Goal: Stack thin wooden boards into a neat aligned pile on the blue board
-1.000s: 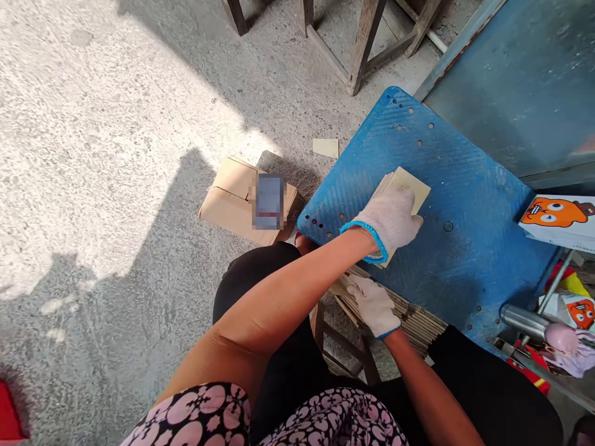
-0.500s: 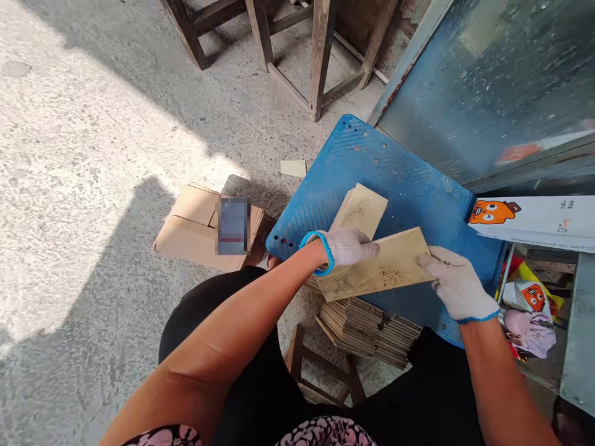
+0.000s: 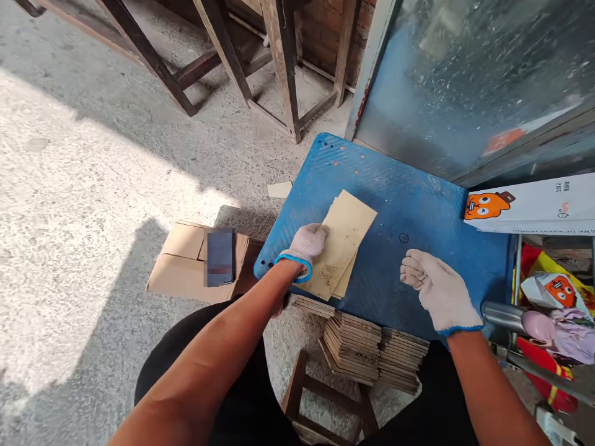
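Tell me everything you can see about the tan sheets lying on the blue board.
The tan sheets are thin, flat rectangles that look like cardboard or thin wood, a few fanned in a loose overlapping pile. Dark specks mark the top sheet's near end. They lie slantwise on the blue board, overhanging its near edge. The gloved left hand rests on their left edge; the right hand is apart.

tan card sheets point(image 3: 341, 244), fanned, on blue board point(image 3: 418, 210)
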The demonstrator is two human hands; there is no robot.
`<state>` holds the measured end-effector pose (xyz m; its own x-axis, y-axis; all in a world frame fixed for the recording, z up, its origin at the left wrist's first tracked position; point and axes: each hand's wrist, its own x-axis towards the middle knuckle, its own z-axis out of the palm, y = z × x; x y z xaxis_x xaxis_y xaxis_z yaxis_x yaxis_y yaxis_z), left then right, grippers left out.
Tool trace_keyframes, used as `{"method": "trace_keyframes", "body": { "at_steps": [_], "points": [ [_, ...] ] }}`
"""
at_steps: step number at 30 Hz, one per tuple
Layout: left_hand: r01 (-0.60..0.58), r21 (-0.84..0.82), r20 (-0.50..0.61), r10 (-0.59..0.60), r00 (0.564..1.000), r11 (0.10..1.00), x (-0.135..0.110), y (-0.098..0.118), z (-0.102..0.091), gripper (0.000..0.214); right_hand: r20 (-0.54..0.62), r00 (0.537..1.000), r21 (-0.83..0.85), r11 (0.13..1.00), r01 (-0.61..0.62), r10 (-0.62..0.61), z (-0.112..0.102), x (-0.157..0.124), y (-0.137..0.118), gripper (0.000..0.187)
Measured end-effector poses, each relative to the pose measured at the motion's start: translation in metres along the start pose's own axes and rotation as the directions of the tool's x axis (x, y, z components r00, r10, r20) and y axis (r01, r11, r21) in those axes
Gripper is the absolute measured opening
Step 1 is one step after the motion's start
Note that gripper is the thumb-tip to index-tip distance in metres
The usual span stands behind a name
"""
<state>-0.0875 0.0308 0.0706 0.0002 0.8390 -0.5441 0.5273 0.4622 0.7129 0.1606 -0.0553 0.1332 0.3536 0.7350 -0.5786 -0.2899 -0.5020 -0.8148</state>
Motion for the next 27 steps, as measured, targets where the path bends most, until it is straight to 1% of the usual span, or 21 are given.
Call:
{"method": "trace_keyframes", "body": {
  "at_steps": [2,4,6,8,10,12,15,17,21,24,27],
  "points": [
    [0.046,0.009,-0.052,-0.046,0.998,0.999,0.005,-0.002,-0.003,0.035,0.037,0.999,-0.018,1.000,-0.019,0.020,0.001,0.001,0.001,0.039],
    [0.050,0.004,-0.059,-0.050,0.997,0.999,0.007,-0.002,-0.001,0.035,0.072,0.996,-0.005,0.999,-0.042,0.042,0.003,0.003,0.003,0.037],
    [0.041,-0.031,-0.040,-0.042,0.998,0.999,0.009,-0.002,0.006,0.037,0.105,0.992,0.025,0.997,-0.078,0.075,0.003,0.007,0.007,0.036],
    [0.045,-0.078,-0.022,-0.047,0.999,0.996,0.011,-0.001,0.014,0.038,0.112,0.989,0.027,0.994,-0.102,0.098,0.002,0.010,0.013,0.036],
    [0.060,-0.094,-0.027,-0.063,0.998,0.994,0.012,0.000,0.021,0.038,0.106,0.988,0.002,0.993,-0.115,0.114,0.000,0.011,0.017,0.037],
    [0.076,-0.082,-0.049,-0.080,0.996,0.994,0.012,0.003,0.025,0.036,0.126,0.984,-0.012,0.992,-0.123,0.123,-0.002,0.009,0.019,0.039],
    [0.109,-0.077,-0.068,-0.114,0.991,0.991,0.009,0.006,0.024,0.035,0.176,0.975,-0.012,0.990,-0.138,0.138,-0.004,0.006,0.019,0.040],
    [0.128,-0.067,-0.083,-0.133,0.988,0.990,0.007,0.007,0.022,0.035,0.190,0.971,-0.010,0.989,-0.145,0.144,-0.004,0.004,0.019,0.040],
    [0.118,0.028,-0.110,-0.114,0.987,0.993,0.008,0.005,0.018,0.034,0.208,0.966,-0.011,0.988,-0.155,0.154,-0.001,0.003,0.018,0.040],
    [0.101,0.085,-0.110,-0.092,0.990,0.991,0.010,0.003,0.017,0.033,0.201,0.966,-0.037,0.987,-0.160,0.164,0.001,0.001,0.018,0.039],
    [0.107,0.086,-0.113,-0.097,0.989,0.991,0.013,0.000,0.018,0.033,0.179,0.968,-0.067,0.984,-0.164,0.174,0.004,-0.001,0.018,0.038]
  ]
}}
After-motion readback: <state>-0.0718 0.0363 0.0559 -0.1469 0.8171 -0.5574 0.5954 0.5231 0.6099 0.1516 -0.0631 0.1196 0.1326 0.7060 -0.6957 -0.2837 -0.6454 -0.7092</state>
